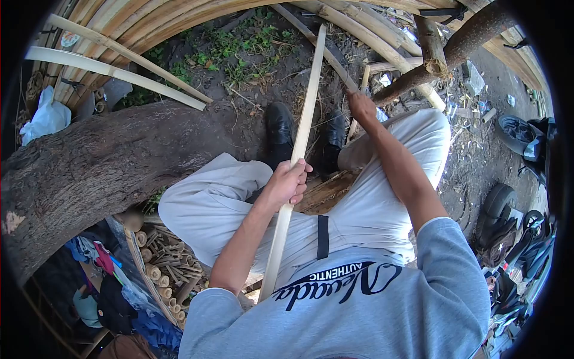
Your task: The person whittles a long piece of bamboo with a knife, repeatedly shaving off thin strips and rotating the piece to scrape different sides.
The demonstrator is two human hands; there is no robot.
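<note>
A long pale bamboo strip [310,110] slants from between my shoes up past my lap to my shirt. My left hand [288,183] is wrapped round it near the middle, above my lap. Out beyond my right knee, my right hand [362,107] is closed at the near end of a long, narrow grey-brown bar [341,70]. That bar runs away to the upper left and crosses behind the strip's far end; whether it is a blade or a stick I cannot tell.
A thick tree trunk [101,161] lies to my left, with two pale strips [119,73] reaching over it. Cut bamboo pieces [173,269] fill a bin below. Bamboo poles [371,36] and a forked branch [439,60] stand ahead right. Shoes [499,200] lie at far right.
</note>
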